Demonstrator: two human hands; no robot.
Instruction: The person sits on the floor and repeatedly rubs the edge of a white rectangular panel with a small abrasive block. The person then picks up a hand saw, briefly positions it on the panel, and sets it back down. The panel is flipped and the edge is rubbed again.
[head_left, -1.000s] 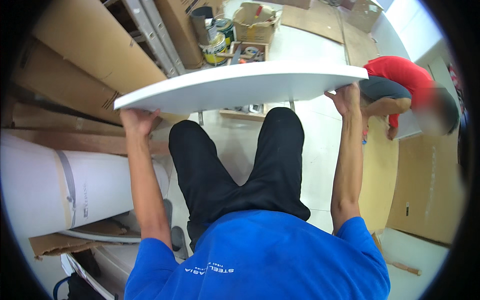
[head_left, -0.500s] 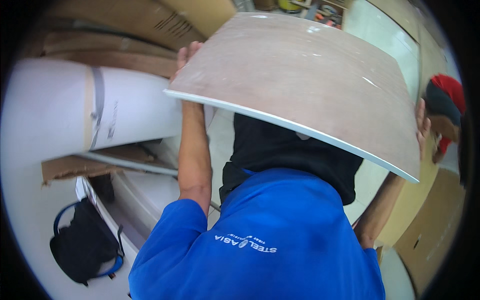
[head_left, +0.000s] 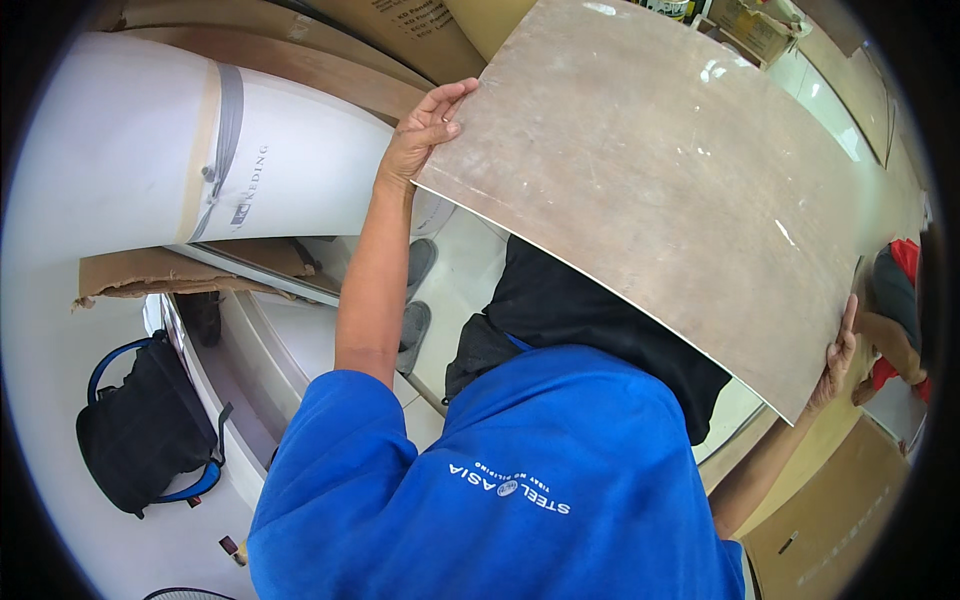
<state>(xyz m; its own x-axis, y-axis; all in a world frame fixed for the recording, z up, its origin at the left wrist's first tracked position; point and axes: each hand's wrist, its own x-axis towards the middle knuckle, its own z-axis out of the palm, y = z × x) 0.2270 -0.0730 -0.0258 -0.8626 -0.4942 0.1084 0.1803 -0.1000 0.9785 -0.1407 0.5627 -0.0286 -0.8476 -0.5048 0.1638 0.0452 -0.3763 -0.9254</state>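
A large flat wooden board (head_left: 650, 190), brownish with white smears and a thin pale near edge, is held up in front of my body. My left hand (head_left: 425, 130) grips its left edge near the near corner, thumb on the upper face. At the opposite edge my right hand (head_left: 838, 365) clasps the board near the other near corner, with part of the fingers behind it. The board tilts down toward the right and hides most of what is below it.
At left lies a big white roll (head_left: 300, 170) with a grey strap, beside cardboard (head_left: 370, 40). A black backpack (head_left: 150, 420) rests lower left. Grey slippers (head_left: 412, 335) are on the tiled floor. Another person (head_left: 895, 315) in red and grey is at far right, above a brown panel (head_left: 830, 520).
The board has turned so its white near edge looks thinner and more of its face shows. My left hand now shows its thumb over the board. The whole view has shifted somewhat.
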